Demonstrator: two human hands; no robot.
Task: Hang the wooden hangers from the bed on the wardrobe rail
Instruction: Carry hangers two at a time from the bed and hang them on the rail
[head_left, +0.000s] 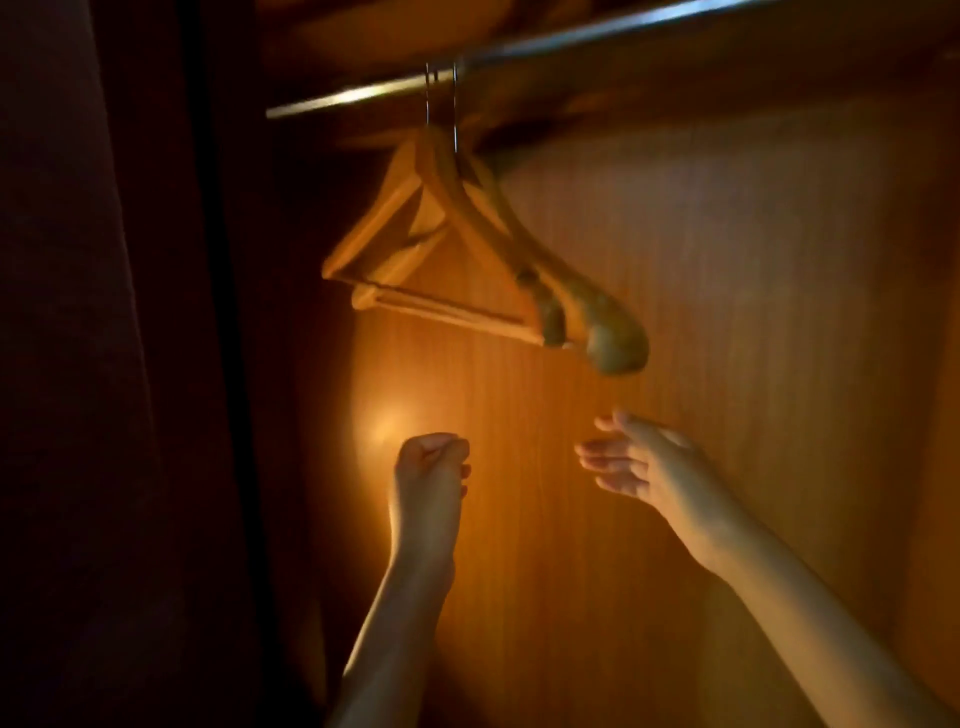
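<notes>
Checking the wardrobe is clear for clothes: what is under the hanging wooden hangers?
Under the wooden hangers on the rail are only the left hand, fisted, the open right hand, and the back panel. The wardrobe floor is out of view.

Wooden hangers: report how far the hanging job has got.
Done: at least two wooden hangers hang by their metal hooks on the wardrobe rail; the blur hides the exact count. In hand: nothing. The left hand is a closed, seemingly empty fist, the right hand is open, and both are below the hangers. Left: unknown, since the bed is out of view.
</notes>
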